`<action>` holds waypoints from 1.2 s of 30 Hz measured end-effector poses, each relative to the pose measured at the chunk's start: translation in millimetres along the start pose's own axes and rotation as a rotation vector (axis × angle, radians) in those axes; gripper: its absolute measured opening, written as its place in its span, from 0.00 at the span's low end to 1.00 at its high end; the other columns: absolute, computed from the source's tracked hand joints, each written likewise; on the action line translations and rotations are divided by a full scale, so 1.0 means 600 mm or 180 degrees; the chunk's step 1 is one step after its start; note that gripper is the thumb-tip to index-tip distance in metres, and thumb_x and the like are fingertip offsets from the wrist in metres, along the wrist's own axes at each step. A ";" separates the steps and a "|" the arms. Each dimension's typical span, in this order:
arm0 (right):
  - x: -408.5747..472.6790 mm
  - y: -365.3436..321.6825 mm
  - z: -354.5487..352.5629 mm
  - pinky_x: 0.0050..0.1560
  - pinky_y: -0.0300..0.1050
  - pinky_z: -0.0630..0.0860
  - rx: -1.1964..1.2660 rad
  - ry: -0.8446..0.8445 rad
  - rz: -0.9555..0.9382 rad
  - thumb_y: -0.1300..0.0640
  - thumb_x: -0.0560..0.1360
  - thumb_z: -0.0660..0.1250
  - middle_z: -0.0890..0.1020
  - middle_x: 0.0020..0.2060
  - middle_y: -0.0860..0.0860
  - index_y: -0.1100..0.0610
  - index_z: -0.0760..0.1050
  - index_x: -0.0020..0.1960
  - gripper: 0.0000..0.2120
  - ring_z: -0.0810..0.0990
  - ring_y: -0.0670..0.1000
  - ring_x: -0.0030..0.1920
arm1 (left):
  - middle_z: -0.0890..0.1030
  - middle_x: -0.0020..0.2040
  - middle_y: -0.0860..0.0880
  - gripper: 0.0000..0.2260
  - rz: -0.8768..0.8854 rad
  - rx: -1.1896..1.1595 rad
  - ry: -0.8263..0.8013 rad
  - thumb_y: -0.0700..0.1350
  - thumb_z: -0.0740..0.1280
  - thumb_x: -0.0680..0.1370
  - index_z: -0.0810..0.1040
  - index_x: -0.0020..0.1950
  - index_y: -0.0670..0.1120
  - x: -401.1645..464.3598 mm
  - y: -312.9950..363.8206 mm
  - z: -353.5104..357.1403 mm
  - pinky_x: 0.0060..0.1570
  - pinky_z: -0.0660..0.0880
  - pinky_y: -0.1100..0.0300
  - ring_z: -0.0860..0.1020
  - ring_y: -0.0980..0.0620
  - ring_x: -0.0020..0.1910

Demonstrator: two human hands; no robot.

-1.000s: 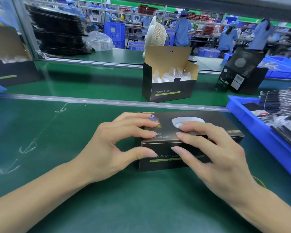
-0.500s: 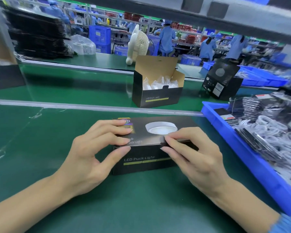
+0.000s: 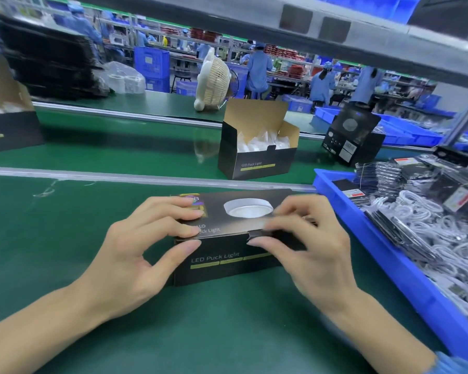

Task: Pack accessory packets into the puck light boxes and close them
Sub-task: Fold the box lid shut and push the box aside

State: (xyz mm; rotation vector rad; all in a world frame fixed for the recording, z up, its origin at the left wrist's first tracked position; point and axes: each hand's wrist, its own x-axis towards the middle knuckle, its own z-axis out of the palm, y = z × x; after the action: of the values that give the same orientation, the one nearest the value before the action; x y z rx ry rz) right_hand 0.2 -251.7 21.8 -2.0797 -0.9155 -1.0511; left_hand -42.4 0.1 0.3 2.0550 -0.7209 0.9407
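Observation:
A black LED Puck Light box [image 3: 227,263] lies flat on the green mat in front of me, its lid down. My left hand [image 3: 135,252] grips its left end, fingers on the lid and thumb on the front face. My right hand [image 3: 308,247] pinches the lid's front edge near the tuck tab, fingers on top, thumb against the front. A second puck light box [image 3: 257,160] stands open on the conveyor behind, white bagged contents showing. Accessory packets [image 3: 405,225] with white cables fill the blue bin [image 3: 362,233] at right.
A closed black box [image 3: 351,139] stands upright at the back right. A cream desk fan [image 3: 214,82] sits beyond the conveyor, stacks of black trays [image 3: 46,60] at far left. A grey shelf beam [image 3: 335,28] runs overhead. Workers in blue sit in the background.
My view swung slightly left and closer. Both hands stayed on the box, and my right fingers slid toward the lid's front edge at the tab.

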 end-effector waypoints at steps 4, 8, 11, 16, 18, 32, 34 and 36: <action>0.039 0.009 -0.010 0.51 0.45 0.77 0.0700 -0.0816 0.1038 0.46 0.60 0.79 0.83 0.44 0.43 0.53 0.84 0.44 0.16 0.82 0.45 0.48 | 0.84 0.53 0.48 0.12 -0.0007 0.0034 0.0015 0.47 0.69 0.76 0.83 0.44 0.38 0.006 -0.002 0.005 0.63 0.75 0.56 0.81 0.49 0.61; 0.063 0.024 0.014 0.54 0.49 0.78 0.0702 -0.0918 0.1299 0.52 0.61 0.81 0.86 0.45 0.45 0.56 0.85 0.44 0.14 0.83 0.46 0.48 | 0.82 0.54 0.46 0.15 -0.0120 0.0316 -0.0111 0.52 0.71 0.74 0.83 0.46 0.38 0.013 -0.009 0.010 0.63 0.74 0.54 0.81 0.45 0.59; 0.045 0.025 0.041 0.62 0.35 0.71 0.0619 -0.0614 0.1161 0.57 0.66 0.79 0.84 0.51 0.48 0.57 0.85 0.50 0.13 0.81 0.47 0.55 | 0.79 0.53 0.48 0.19 -0.0206 0.0648 -0.0051 0.56 0.71 0.72 0.82 0.48 0.41 0.014 -0.012 0.015 0.58 0.74 0.46 0.79 0.45 0.56; 0.030 0.037 0.067 0.59 0.39 0.71 0.0033 -0.0624 0.0971 0.51 0.71 0.75 0.75 0.59 0.47 0.51 0.81 0.57 0.15 0.75 0.46 0.59 | 0.76 0.52 0.48 0.15 -0.0354 0.1520 0.0545 0.55 0.68 0.70 0.74 0.49 0.47 0.006 -0.028 0.048 0.49 0.61 0.53 0.74 0.44 0.51; 0.053 0.058 0.077 0.58 0.40 0.70 -0.0184 -0.0816 0.1038 0.50 0.73 0.72 0.73 0.60 0.46 0.50 0.80 0.57 0.13 0.73 0.45 0.59 | 0.76 0.52 0.46 0.14 -0.0381 0.1870 0.0641 0.54 0.67 0.71 0.75 0.49 0.46 0.021 -0.060 0.054 0.50 0.61 0.52 0.73 0.42 0.51; 0.225 0.243 0.146 0.51 0.51 0.80 -0.0768 -0.1360 0.2329 0.64 0.77 0.61 0.83 0.49 0.56 0.52 0.78 0.54 0.12 0.84 0.58 0.47 | 0.72 0.73 0.55 0.19 -0.1771 0.1454 -0.1265 0.51 0.65 0.81 0.74 0.72 0.55 0.014 -0.101 0.038 0.72 0.66 0.55 0.69 0.53 0.73; 0.219 0.234 0.146 0.48 0.47 0.77 -0.1073 -0.0948 0.2301 0.66 0.73 0.60 0.82 0.47 0.54 0.49 0.80 0.49 0.16 0.81 0.58 0.48 | 0.72 0.74 0.54 0.24 -0.1903 0.1214 -0.1079 0.50 0.69 0.80 0.70 0.75 0.52 0.018 -0.096 0.038 0.72 0.66 0.54 0.70 0.52 0.72; 0.221 0.210 0.131 0.47 0.46 0.75 -0.0897 -0.0602 0.2350 0.66 0.71 0.60 0.82 0.44 0.53 0.48 0.79 0.45 0.15 0.80 0.58 0.48 | 0.67 0.77 0.53 0.33 -0.2046 0.0935 -0.0820 0.52 0.72 0.78 0.63 0.80 0.52 0.022 -0.088 0.036 0.73 0.65 0.54 0.68 0.52 0.74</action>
State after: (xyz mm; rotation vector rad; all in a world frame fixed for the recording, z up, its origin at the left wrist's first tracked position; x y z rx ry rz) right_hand 191.3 -222.5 68.2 -2.4767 -0.0265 -0.6094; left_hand 12.0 10.2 -19.6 2.4657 -0.0116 0.4311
